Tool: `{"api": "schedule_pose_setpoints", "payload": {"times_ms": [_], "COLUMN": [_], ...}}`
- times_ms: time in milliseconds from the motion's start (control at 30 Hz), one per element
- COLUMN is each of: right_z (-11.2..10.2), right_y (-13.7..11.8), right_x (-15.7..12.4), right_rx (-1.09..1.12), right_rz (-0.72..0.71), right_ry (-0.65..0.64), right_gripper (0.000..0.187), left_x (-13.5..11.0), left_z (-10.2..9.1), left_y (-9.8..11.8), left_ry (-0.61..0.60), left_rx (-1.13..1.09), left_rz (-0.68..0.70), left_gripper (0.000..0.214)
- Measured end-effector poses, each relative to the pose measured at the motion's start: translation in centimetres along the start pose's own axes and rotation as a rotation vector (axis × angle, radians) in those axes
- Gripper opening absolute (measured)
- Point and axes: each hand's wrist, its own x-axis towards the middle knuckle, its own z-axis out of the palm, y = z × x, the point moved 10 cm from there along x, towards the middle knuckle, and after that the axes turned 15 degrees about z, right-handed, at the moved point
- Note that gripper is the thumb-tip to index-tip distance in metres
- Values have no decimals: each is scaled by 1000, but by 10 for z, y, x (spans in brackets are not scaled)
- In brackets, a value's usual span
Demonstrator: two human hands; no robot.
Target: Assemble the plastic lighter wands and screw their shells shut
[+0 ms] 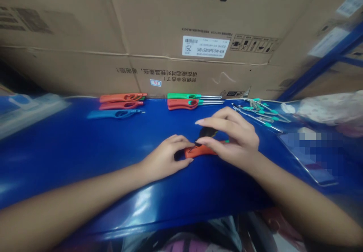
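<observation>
An orange lighter body [202, 150] of the long-necked kind lies on the blue table between my hands. The fingers and thumb of my left hand [167, 155] close around its left end. Above it, my right hand [234, 135] grips a short, dark, rounded tool [208, 132] with a yellowish stripe between thumb and fingers. This tool resembles a stubby screwdriver, but its tip is hidden. A bit of green shows at the lighter's right end, partly behind my right hand.
Orange, red and blue lighter bodies [120, 104] lie back left. Green and red lighters with metal necks [183, 104] lie at back centre. Loose metal tubes with green parts [262, 110] are at right, near a phone-like slab [309, 161]. A large cardboard box [93, 65] stands behind.
</observation>
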Motion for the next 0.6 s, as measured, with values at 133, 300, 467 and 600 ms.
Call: {"api": "schedule_pose_setpoints", "payload": {"times_ms": [133,300,467,600], "right_z": [17,21,9,23], "right_y": [5,12,1,7], "right_x": [-3,-1,0,-1], "right_rx": [151,265,36,229], "right_rz": [129,177,52,185], "right_ry": [-202,-227,-90,-304], "right_gripper": [49,35,37,42], "left_x": [-1,-1,-1,-2], "left_z": [1,1,2,2], "left_y": [-1,-2,-2,-3], "left_ry": [-2,-2,-8,-10], "left_rx": [-26,-20,-19,-33], "left_rz": [-5,-11,-18,-23], "left_gripper": [24,27,26,29]}}
